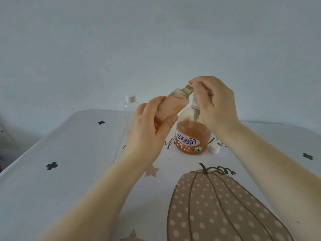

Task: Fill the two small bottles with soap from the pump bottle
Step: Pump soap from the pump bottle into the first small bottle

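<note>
You held the small bottle [171,106] tilted in your left hand [149,129], its fingers wrapped round the body, and it looked nearly full of orange soap, its open threaded neck raised against the spout of the pump bottle [192,134]. Your right hand [215,103] sat over the pump head, fingers curled down on it, the thumb beside the neck. The pump bottle stood on the desk [73,164] about half full, just behind the small one. The risk from there, as I judged it, was overflow: another full stroke could push soap out over the threads and onto your fingers, and a slip of the neck off the spout would drop it on the cloth. The label carried large white Chinese characters on blue, a hand-wash name beneath; the smaller print was too fine to read. Farther out, the second small bottle [130,108] stood capped and clear at the left, and a loose white cap [214,149] lay right of the pump bottle.
</note>
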